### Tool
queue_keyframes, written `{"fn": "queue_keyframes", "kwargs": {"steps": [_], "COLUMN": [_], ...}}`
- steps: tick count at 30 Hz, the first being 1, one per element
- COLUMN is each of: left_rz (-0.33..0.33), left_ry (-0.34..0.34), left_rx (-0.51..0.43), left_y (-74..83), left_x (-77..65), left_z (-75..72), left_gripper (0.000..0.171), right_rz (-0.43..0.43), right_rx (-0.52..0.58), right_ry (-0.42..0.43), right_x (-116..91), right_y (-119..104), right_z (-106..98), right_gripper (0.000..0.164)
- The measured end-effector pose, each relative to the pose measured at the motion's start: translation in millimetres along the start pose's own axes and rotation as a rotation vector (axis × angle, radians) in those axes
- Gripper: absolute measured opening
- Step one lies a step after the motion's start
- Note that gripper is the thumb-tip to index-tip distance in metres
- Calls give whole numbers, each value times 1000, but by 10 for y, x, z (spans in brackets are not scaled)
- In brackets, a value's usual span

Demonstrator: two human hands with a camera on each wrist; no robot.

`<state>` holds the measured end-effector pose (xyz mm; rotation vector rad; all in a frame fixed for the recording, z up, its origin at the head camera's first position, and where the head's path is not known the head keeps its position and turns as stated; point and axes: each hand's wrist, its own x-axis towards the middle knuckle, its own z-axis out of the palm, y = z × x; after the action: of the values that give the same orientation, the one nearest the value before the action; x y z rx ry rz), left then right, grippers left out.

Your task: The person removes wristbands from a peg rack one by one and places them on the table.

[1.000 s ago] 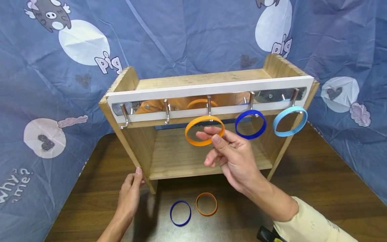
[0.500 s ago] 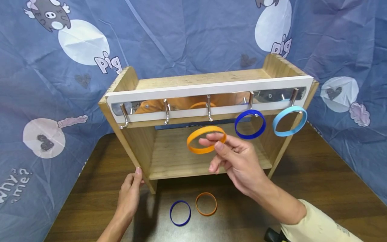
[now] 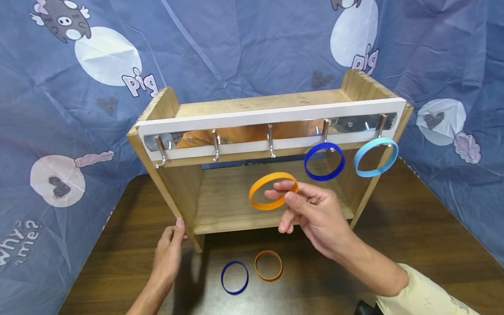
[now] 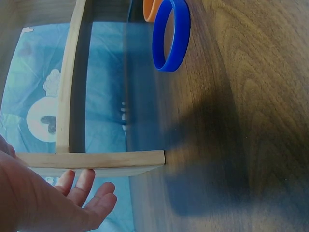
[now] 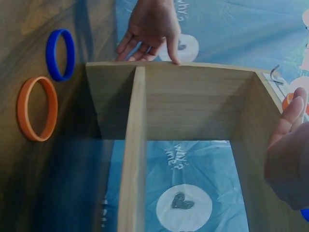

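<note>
Orange band in hand: orange ring [image 3: 264, 206], tilted, in front of the shelf's lower opening; appears below the middle hook [image 3: 271, 142] and apart from it.
Right hand [image 3: 316, 214]: pinches that ring at its right side between thumb and fingertips, fingers reaching through the loop; pale sleeve [image 3: 423, 293] behind the wrist.
Left hand [image 3: 169, 249]: fingers loosely spread along the outer face of the left side panel [image 4: 104, 159], thumb at the front edge.
Shelf: wooden shelf [image 3: 236, 216], standing on a dark wood table [image 3: 98, 262]; white front rail [image 3: 244, 116] carries a shiny strip with five hooks.
Hung rings: dark blue ring [image 3: 320, 178] on the fourth hook from the left; light blue ring [image 3: 368, 174] on the fifth.
Rings on tabletop: navy band [image 3: 235, 292] and second orange band [image 3: 269, 279] lie flat, side by side, not touching, in front of the shelf.
Backdrop: blue cloth [image 3: 252, 52], pigs, pale circles and lettering.
</note>
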<state>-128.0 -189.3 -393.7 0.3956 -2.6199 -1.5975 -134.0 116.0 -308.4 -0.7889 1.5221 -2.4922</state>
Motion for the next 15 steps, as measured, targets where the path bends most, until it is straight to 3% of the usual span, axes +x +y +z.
{"fn": "queue_keyframes", "kwargs": {"steps": [8,15], "left_rz": [2,3], "left_ry": [0,2], "left_rx": [4,8], "left_y": [6,-1], "left_x": [0,1], "left_z": [-8,-7], "left_gripper": [66,66], "right_rz": [73,121], "right_rx": [-57,-69], "right_ry": [-84,-87], "right_x": [-48,-91], "right_y": [51,90], "right_z": [-97,-149], "right_gripper": [23,25]}}
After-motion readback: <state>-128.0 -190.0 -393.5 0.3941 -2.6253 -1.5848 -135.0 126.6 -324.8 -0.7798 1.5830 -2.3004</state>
